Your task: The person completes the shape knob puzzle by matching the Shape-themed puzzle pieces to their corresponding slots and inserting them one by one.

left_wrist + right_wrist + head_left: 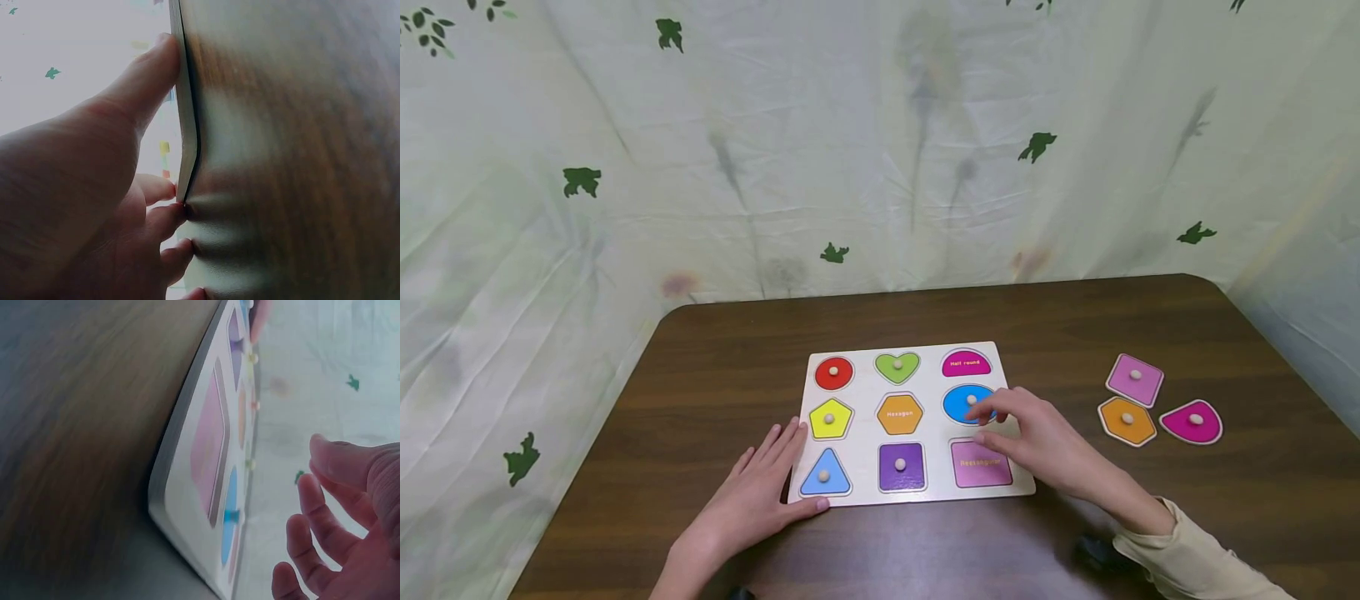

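A white shape puzzle board (862, 492) lies on the table. My left hand (758, 492) rests at its left edge with fingers spread, the thumb against the near-left corner. Above the board's right side, my right hand (1037, 433) hovers with loosely bent fingers, near the blue oval piece (958, 403); the right wrist view shows that hand (340, 531) apart from the board and holding nothing. Knobbed pieces fill several recesses, among them the purple square (913, 477). Printed words show in the hexagon recess (900, 425), half-round recess (966, 371) and rectangle recess (981, 473).
Right of the board lie a pink-violet rectangle piece (1138, 387), an orange hexagon piece (1120, 429) and a magenta half-round piece (1202, 422). The brown table (737, 350) ends at a pale leaf-patterned curtain (850, 167). A dark object (1101, 554) sits by the right sleeve.
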